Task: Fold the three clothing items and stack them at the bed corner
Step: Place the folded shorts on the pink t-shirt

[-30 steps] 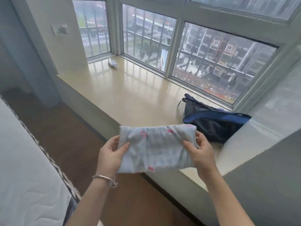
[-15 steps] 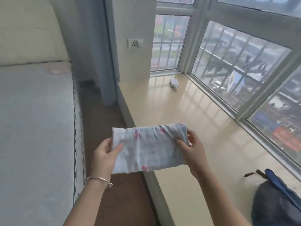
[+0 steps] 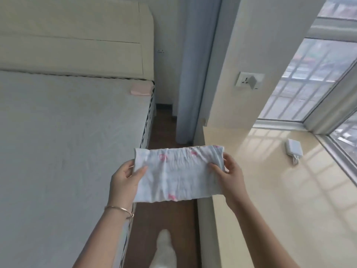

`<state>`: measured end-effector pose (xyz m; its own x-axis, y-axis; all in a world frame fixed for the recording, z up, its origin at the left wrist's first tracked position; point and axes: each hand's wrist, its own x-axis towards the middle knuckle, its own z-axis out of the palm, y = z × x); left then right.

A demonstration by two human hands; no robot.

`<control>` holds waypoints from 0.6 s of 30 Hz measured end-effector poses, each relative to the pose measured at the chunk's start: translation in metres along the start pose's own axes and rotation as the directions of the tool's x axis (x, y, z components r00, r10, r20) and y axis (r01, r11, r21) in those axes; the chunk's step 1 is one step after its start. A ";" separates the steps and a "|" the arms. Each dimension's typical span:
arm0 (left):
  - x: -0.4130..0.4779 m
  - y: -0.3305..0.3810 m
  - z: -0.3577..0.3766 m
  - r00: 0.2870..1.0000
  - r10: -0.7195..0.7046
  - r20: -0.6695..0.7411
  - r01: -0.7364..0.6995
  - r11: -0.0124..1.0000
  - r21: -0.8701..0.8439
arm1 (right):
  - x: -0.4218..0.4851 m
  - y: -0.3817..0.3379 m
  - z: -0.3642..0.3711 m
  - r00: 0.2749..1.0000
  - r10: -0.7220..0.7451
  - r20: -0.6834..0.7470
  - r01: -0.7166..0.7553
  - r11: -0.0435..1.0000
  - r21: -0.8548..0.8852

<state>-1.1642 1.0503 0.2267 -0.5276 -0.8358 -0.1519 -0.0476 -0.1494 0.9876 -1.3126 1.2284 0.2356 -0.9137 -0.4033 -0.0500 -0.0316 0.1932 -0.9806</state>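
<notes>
Left hand and right hand pinch ends of folded white printed garment, held over floor between bed and sill; pink folded item already at bed corner; placing left

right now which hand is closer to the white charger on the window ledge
Right. The right hand grips the folded garment's end beside the ledge, with the white charger further right; the left hand is across near the bed.

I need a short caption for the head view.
Both hands hold a folded white garment between bed and window ledge.
</notes>
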 end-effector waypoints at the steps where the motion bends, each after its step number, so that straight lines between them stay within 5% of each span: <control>1: 0.029 0.003 0.004 1.000 0.005 -0.003 -0.005 1.000 0.005 | 0.028 -0.004 0.012 1.000 0.002 0.004 -0.002 1.000 -0.013; 18: 0.402 0.049 0.083 0.990 0.027 -0.135 -0.021 0.999 0.046 | 0.423 -0.059 0.173 0.990 0.000 0.142 0.000 1.000 -0.001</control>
<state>-1.4493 0.7511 0.2171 -0.4091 -0.9033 -0.1289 -0.0754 -0.1073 0.9914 -1.6275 0.8920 0.2401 -0.8471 -0.5260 -0.0761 -0.0325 0.1942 -0.9804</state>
